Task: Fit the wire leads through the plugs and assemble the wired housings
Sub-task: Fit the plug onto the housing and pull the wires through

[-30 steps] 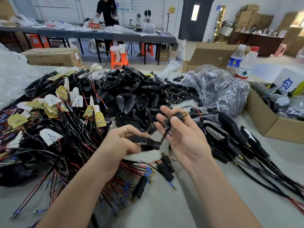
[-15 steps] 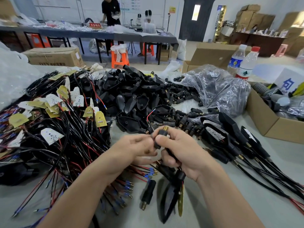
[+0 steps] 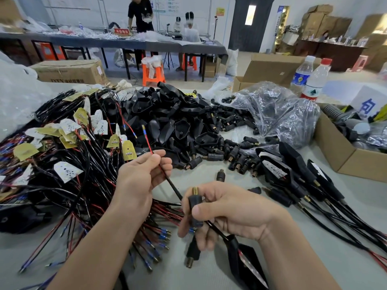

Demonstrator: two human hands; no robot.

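My left hand (image 3: pixel 140 176) pinches a black-sheathed wire lead (image 3: pixel 167 181) whose red and black ends stick up past my fingers. My right hand (image 3: pixel 226 208) grips a black plug with a brass threaded tip (image 3: pixel 195 204) pointing up; the same lead runs down through my fingers to a black housing (image 3: pixel 240 256) hanging below the hand. Another loose plug (image 3: pixel 192 252) lies on the table under my right hand. A heap of empty black housings (image 3: pixel 178 122) sits ahead, with loose plugs (image 3: pixel 234 151) to its right.
A tangle of red and black wire leads with LED boards (image 3: pixel 62 155) fills the left. Finished wired housings (image 3: pixel 293 174) lie at right beside a cardboard box (image 3: pixel 343 155). Two water bottles (image 3: pixel 312 80) and plastic bags (image 3: pixel 278 109) stand behind. People work at a far table (image 3: pixel 125 41).
My hands have drawn apart: the left has pulled the lead up and left, out through the plug. The right has dropped lower with the plug, and the housing still hangs below it.
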